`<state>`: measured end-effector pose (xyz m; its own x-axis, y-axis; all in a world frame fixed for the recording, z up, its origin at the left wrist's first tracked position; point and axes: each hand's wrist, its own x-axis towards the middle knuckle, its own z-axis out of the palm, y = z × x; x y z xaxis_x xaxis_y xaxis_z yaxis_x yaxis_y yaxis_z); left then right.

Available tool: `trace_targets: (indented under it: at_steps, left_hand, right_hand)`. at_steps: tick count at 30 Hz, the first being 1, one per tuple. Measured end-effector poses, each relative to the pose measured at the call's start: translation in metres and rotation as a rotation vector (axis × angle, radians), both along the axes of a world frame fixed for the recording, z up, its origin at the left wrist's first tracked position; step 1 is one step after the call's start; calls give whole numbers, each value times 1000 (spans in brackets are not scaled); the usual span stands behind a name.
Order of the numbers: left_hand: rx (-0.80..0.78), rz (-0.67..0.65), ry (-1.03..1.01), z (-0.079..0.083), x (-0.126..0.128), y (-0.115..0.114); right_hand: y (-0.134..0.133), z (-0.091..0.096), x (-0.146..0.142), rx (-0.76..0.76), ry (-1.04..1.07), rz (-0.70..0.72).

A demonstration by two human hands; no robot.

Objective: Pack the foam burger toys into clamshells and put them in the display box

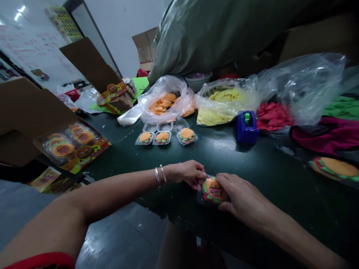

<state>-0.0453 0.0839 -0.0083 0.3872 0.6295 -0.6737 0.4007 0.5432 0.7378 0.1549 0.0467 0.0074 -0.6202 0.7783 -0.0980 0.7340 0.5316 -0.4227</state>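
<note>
A clear plastic clamshell box with a toy burger (214,189) in it is near the front edge of the dark green table (224,157). A printed burger label shows on its top. My left hand (190,173) pinches the box's upper left corner, with two silver bangles on the wrist. From the right, my right hand (235,192) grips the box's side, thumb low and fingers over the top. Farther back stand several clear boxes with toy burgers; one toy burger (187,135) sits apart on the right, its lid tilted back.
A display carton (85,155) of packed burgers stands left. Along the back lie bags of orange discs (164,104), yellow pieces (215,112) and red pieces (273,116); green pieces (342,107) lie far right. A blue tape dispenser (246,129) and a large burger (336,167) are on the right.
</note>
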Motion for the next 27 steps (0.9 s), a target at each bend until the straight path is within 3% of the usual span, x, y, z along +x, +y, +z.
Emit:
trace_targets:
  at_steps: [5,12,16,21,27]
  left_hand:
    - [10,-42,-24,-3,0,4]
    - [158,-19,-16,1,1,1]
    - [284,57,-26,-2,8,-6]
    - [287,98,-13,-10,13,-8]
    - [242,19,-39,13,13,-15]
  right_hand:
    - [5,-11,3,34,80,6]
    - [-2,6,-1,-35,2,-16]
    - [-15,-14,7,73,136,-14]
    - [-23,-29,11,122,205,-33]
    - [-26,-18,8,85,241,-84]
